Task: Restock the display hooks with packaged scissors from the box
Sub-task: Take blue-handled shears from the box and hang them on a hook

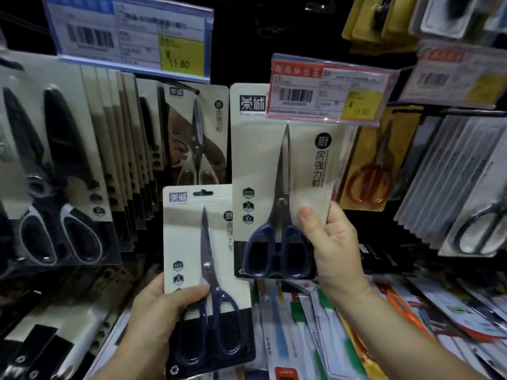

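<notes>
My left hand (153, 319) grips a carded pack of blue-handled scissors (203, 242) by its lower left edge, thumb across the front. My right hand (332, 242) holds a second, same-style pack (263, 165) by its lower right edge, raised to the hook under the red price tag (329, 87). The top of that pack is hidden behind the tag, so I cannot tell whether it hangs on the hook. The box is out of view.
A full row of black-and-white scissors packs (68, 171) hangs at left under a blue price tag (131, 37). A single pack (196, 138) hangs behind. Orange-handled scissors (370, 171) and grey packs (466, 187) hang at right. More packaged goods (411, 311) lie below.
</notes>
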Demonstrator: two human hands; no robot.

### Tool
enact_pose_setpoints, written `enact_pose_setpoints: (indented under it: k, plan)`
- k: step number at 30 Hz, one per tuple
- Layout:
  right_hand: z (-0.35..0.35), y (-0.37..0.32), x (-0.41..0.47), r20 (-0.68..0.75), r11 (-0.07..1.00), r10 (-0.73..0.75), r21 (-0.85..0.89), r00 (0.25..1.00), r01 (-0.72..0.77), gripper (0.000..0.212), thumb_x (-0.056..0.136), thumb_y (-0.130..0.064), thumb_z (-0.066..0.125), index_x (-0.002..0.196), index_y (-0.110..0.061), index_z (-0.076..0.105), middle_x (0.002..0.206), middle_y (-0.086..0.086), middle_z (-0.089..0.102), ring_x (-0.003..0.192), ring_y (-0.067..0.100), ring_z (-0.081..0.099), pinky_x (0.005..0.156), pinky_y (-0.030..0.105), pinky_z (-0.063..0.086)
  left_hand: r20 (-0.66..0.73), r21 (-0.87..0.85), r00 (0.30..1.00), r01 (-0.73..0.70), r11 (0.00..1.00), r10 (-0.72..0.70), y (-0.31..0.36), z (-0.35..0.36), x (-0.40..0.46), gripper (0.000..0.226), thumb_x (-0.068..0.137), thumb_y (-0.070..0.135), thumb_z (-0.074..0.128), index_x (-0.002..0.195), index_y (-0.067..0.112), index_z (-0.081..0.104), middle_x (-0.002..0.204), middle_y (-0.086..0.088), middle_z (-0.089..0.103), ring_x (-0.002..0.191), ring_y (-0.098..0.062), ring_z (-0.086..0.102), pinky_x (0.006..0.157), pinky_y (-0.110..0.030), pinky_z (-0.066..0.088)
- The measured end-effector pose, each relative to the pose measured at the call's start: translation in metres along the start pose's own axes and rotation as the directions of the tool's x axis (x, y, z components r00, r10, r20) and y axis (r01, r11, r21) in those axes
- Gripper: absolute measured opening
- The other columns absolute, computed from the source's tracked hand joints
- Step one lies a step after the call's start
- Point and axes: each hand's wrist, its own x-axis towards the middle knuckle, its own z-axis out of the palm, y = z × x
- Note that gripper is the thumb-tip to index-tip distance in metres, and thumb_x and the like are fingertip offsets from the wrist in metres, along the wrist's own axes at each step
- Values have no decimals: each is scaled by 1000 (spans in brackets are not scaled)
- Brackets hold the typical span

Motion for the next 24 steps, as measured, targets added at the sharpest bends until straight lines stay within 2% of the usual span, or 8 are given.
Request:
enact_pose_setpoints:
  k: [4, 9, 13, 15, 17, 19, 22, 24]
  plan:
    - [9, -3, -5, 34, 985, 85, 148, 996, -89, 27, 87, -24, 59, 110, -10, 62, 106, 8, 72, 99, 23, 68, 82, 29, 55, -8, 9, 1000, -15, 1000, 15, 2, -13, -1, 26, 70, -17, 61, 86, 3, 66, 67, -13, 73, 49, -24, 68, 42, -27, 53]
    - [13, -3, -11, 20, 951, 119, 284, 993, -119, 25, 78, -21, 52, 99, -14, 64, 91, 1, 75, 84, 14, 71, 69, 23, 56, -22, 16, 1000, 11, 1000, -11, 2, -29, -6, 21, 71, -16, 61, 82, 2, 65, 72, -18, 73, 52, -27, 68, 48, -30, 57]
    - [8, -6, -9, 6, 968, 105, 229, 994, -103, 19, 79, -23, 53, 93, -16, 63, 82, -1, 74, 74, 12, 71, 63, 21, 56, -17, 21, 1000, 27, 999, -27, 3, -34, -8, 20, 72, -15, 61, 82, 2, 64, 67, -16, 72, 50, -26, 68, 43, -28, 54]
    - [8, -5, -8, 23, 972, 113, 205, 993, -115, 18, 81, -22, 53, 93, -15, 63, 81, 0, 74, 72, 13, 70, 62, 24, 57, -20, 25, 1000, 25, 999, -24, 2, -35, -6, 20, 72, -14, 61, 82, 3, 64, 67, -15, 72, 51, -26, 68, 46, -29, 54]
    - [8, -1, -7, 14, 970, 144, 197, 990, -143, 19, 79, -24, 55, 93, -15, 63, 83, 3, 73, 73, 17, 70, 68, 32, 60, -24, 21, 1000, 19, 1000, -18, 0, -34, -4, 22, 71, -13, 62, 86, 3, 66, 73, -16, 73, 56, -28, 70, 53, -31, 56]
    - [5, 4, 1, -30, 981, 163, 108, 986, -159, 13, 82, -24, 58, 92, -17, 63, 89, 5, 73, 79, 19, 69, 76, 38, 59, -19, 15, 1000, 10, 1000, -10, -1, -31, -2, 24, 69, -13, 62, 87, 2, 66, 72, -16, 73, 55, -27, 69, 51, -31, 56]
    - [1, 10, 20, -39, 987, 157, 27, 987, -156, 9, 89, -15, 58, 97, -19, 62, 90, -2, 72, 80, 9, 70, 71, 23, 55, -7, 22, 1000, 4, 1000, -4, -2, -26, 1, 27, 66, -13, 64, 88, 2, 65, 70, -13, 73, 54, -25, 69, 47, -28, 55]
    - [-1, 13, 33, -43, 982, 188, 16, 981, -187, 10, 91, -15, 56, 98, -20, 62, 93, -4, 71, 82, 6, 70, 73, 21, 53, 0, 19, 1000, 3, 1000, -3, -2, -23, 2, 30, 65, -13, 64, 91, 3, 66, 74, -14, 74, 56, -25, 70, 48, -28, 55]
